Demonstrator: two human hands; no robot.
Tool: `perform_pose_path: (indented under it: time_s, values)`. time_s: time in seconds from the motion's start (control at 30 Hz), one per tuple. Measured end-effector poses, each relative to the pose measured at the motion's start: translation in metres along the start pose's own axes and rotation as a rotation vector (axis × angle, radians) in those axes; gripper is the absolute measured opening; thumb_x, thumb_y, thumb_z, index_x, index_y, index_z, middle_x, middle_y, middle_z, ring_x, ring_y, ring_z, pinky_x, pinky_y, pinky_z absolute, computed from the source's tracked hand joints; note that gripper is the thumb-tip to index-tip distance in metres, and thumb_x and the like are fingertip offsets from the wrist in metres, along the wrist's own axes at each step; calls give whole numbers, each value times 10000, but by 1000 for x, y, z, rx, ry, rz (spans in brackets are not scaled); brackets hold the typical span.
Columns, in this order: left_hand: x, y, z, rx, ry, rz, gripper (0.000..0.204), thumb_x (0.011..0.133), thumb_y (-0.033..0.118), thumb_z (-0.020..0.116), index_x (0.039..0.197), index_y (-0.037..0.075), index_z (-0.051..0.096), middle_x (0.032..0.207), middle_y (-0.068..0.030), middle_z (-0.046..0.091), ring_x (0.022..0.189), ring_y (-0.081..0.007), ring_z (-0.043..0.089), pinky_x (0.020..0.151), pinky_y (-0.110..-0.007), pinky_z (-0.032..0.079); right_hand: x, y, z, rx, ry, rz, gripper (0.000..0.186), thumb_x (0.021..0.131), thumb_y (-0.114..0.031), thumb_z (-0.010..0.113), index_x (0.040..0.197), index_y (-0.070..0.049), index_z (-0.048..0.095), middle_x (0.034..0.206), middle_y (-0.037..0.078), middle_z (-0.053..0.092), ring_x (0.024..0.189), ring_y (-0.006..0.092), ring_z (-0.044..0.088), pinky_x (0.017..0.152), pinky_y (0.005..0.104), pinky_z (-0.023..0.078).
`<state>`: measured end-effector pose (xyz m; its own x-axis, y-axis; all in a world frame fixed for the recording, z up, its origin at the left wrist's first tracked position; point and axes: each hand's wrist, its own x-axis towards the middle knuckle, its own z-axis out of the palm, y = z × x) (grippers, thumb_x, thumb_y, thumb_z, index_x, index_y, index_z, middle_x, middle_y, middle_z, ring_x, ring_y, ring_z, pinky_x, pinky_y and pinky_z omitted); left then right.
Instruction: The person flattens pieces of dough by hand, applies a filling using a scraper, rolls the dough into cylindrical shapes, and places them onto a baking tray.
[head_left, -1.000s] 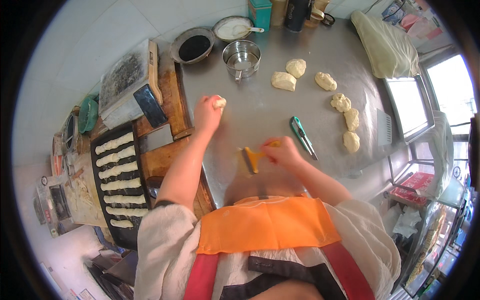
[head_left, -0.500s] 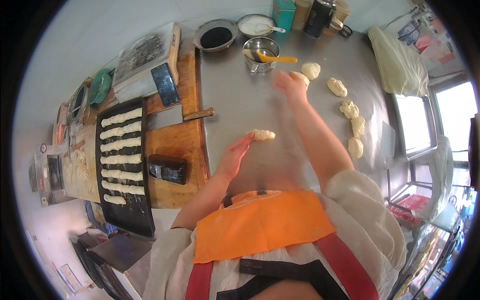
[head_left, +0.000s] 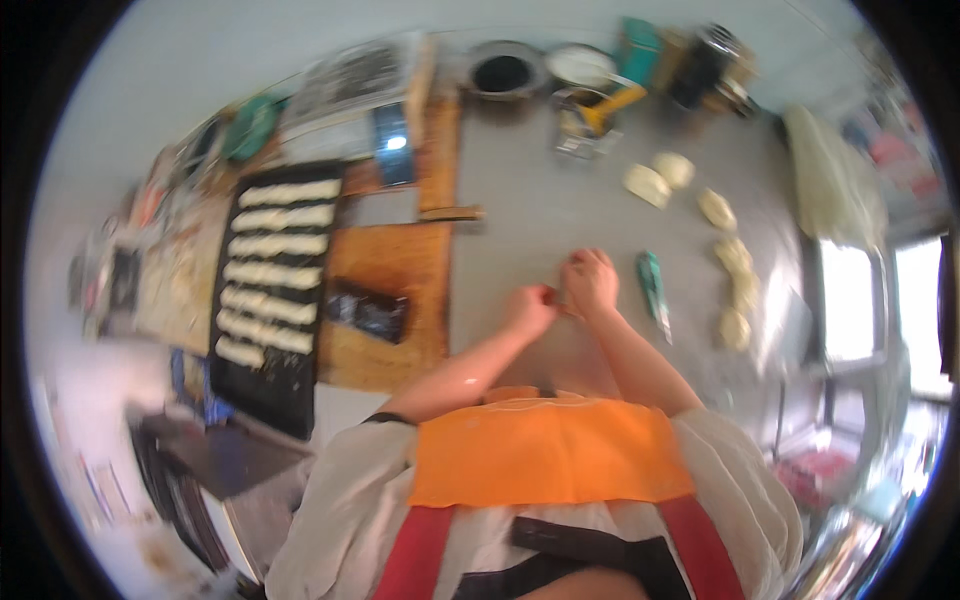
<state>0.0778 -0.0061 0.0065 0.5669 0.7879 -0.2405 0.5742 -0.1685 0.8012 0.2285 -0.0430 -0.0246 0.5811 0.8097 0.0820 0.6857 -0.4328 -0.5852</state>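
Note:
My left hand (head_left: pixel 532 308) and my right hand (head_left: pixel 592 284) meet over the steel table, fingers curled in and almost touching. Whatever they hold is hidden by the fingers and smeared by blur. To the right of them lies a slim tool with a green handle (head_left: pixel 652 285) and a pale tip. Two dough lumps (head_left: pixel 648 186) sit side by side beyond my right hand. Several more pieces of dough (head_left: pixel 736 328) form a line down the table's right side.
On the left, a black tray (head_left: pixel 285 395) holds rows of dough strips. Beside it, a wooden board (head_left: pixel 385 250) carries a dark packet (head_left: pixel 367 310) and a wooden-handled knife (head_left: pixel 452 214). A metal cup with a yellow-handled brush (head_left: pixel 612 105) and bowls (head_left: pixel 505 72) stand at the back.
My right hand has come back from the far dough lumps to my left hand. The short dough piece at my left fingertips no longer shows. The view has shifted, and the green-handled tool is visible.

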Motion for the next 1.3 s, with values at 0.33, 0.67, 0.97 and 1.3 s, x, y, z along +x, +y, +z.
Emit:
perform_pose_path:
  time_s: [0.33,0.67,0.97,1.3]
  values:
    - [-2,-3,-8,-44,-18,-13,392,751,140,746,1106,0,659,1197,-208,638,1093,-403,615,917,-458,518,6,-20,-1,138,-229,293,234,937,-229,677,877,-6,717,928,135,713,849,297,681,746,436,530]
    - [-17,-9,-5,-124,43,105,218,760,86,703,916,-10,585,1057,-200,639,943,-401,626,772,-473,507,-4,-24,14,221,-100,163,211,938,-150,655,1142,-105,686,949,122,717,837,325,681,725,444,536]
    - [-10,6,-24,-123,24,71,249,785,136,724,934,36,551,1056,-181,638,977,-414,600,789,-473,499,-14,-18,15,64,-16,-10,216,979,-216,584,1107,-71,679,876,142,733,802,370,687,720,454,545]
    - [-26,-14,0,-173,-7,355,267,792,91,723,922,11,505,977,-193,551,894,-433,565,761,-478,465,-24,-10,11,-55,131,-49,146,956,-206,637,1045,-99,680,829,135,732,755,360,699,673,474,532]
